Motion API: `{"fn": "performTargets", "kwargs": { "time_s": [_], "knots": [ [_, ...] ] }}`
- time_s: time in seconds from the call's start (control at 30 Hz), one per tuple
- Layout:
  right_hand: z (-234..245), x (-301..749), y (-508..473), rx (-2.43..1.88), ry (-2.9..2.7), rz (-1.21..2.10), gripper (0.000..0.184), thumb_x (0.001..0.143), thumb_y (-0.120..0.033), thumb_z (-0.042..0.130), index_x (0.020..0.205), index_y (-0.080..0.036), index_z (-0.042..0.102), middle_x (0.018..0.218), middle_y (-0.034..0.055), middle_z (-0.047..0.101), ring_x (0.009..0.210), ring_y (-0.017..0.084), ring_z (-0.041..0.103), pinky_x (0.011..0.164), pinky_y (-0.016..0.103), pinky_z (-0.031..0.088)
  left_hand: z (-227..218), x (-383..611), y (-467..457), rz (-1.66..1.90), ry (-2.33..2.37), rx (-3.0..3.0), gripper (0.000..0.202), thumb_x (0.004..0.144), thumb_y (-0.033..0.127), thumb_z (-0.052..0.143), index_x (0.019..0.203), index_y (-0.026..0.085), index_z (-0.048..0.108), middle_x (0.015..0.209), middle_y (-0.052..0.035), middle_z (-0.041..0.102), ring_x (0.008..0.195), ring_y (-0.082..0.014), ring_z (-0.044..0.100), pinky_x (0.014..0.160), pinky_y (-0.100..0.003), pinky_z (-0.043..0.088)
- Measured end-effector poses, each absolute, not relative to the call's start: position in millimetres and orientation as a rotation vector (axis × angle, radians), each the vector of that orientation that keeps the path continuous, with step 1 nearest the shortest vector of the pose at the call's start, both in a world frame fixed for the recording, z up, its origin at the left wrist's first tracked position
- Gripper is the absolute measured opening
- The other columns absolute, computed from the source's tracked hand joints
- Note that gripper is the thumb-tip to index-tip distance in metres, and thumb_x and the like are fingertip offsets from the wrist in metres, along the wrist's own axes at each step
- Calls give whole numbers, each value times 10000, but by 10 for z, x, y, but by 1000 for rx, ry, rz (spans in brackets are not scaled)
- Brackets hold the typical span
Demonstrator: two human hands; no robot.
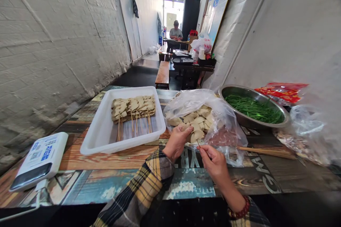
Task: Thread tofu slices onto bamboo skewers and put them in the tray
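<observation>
My left hand (178,141) pinches a pale beige food slice (196,136) at the front of an open plastic bag. In my right hand (214,161), thumb and forefinger grip a thin wooden skewer (198,143), whose tip meets the slice. Many similar loose slices (202,117) fill the clear plastic bag (183,103) just beyond my hands. To the left, a white plastic tray (92,133) holds stacked skewers of slices (133,105), their sticks pointing toward me. A bundle of bare skewers (266,151) lies right of the bag.
A metal basin (281,122) of green chives (253,108) stands at the right, by a red package (283,92) and a clear bag (306,120). A white payment device (39,159) with a cable sits at the left edge. Far back, a person (176,32) sits beyond a bench (162,72).
</observation>
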State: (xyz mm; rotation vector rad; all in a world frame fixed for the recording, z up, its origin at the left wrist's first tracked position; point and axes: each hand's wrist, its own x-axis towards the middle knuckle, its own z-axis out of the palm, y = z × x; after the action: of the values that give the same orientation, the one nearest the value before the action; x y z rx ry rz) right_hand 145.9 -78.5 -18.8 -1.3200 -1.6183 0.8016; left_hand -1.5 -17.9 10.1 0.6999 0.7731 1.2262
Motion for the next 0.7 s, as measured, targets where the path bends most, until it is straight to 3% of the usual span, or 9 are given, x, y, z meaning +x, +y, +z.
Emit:
{"fn": "performTargets", "kwargs": {
  "time_s": [0.23,0.47,0.7],
  "knots": [
    [-195,1464,-756,-1284,-1534,895,339,903,-444,515,887,-145,677,530,-25,514,441,102,417,425,217,308,66,30,-209,1171,739,771,363,646,393,780,608,131,532,568,23,520,499,-68,453,499,-201,332],
    [-171,1477,-774,-1283,-1475,948,339,888,-457,531,813,-149,651,492,-54,443,432,97,407,437,218,310,88,84,-252,1118,709,807,376,651,407,780,608,123,538,590,0,546,519,-81,480,511,-210,364],
    [-178,1743,-812,-1332,-1364,957,313,854,-453,585,821,-149,654,463,-63,443,437,95,399,445,218,288,184,-106,-128,1252,883,839,417,681,464,746,914,129,658,827,-61,680,638,-115,598,603,-233,462]
  ]
}}
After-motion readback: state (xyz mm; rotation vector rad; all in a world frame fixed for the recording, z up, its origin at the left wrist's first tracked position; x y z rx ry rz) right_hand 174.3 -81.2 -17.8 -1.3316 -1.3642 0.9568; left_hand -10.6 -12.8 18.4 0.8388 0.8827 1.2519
